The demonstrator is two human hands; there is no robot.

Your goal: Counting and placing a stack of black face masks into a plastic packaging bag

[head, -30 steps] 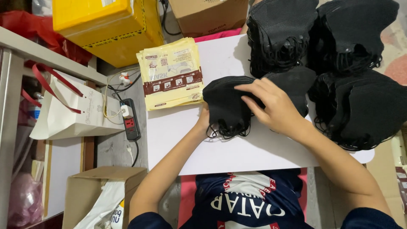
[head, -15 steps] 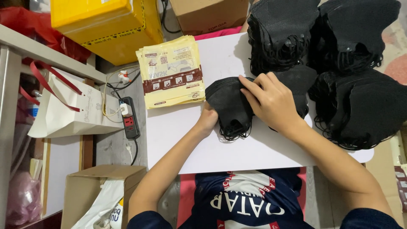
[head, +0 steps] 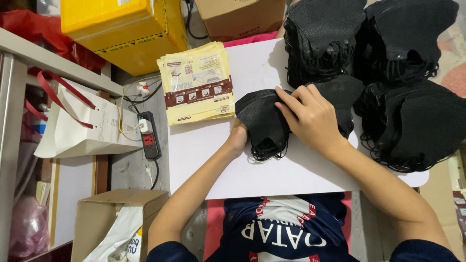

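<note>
A small stack of black face masks (head: 262,121) lies on the white table top (head: 272,170), ear loops hanging toward me. My left hand (head: 238,138) grips the stack's near left edge. My right hand (head: 313,119) presses flat on its right side, fingers over the masks. A pile of yellow flat packets (head: 196,82) with a brown band lies just left of the stack.
Three big heaps of black masks (head: 412,121) fill the table's right and far side. A yellow box (head: 121,29) and a brown carton (head: 238,17) stand beyond. A white paper bag (head: 77,126), a power strip (head: 149,136) and an open carton (head: 111,223) sit at left.
My right hand has slid leftward over the mask stack, now covering more of it. My left hand keeps its place at the stack's edge.
</note>
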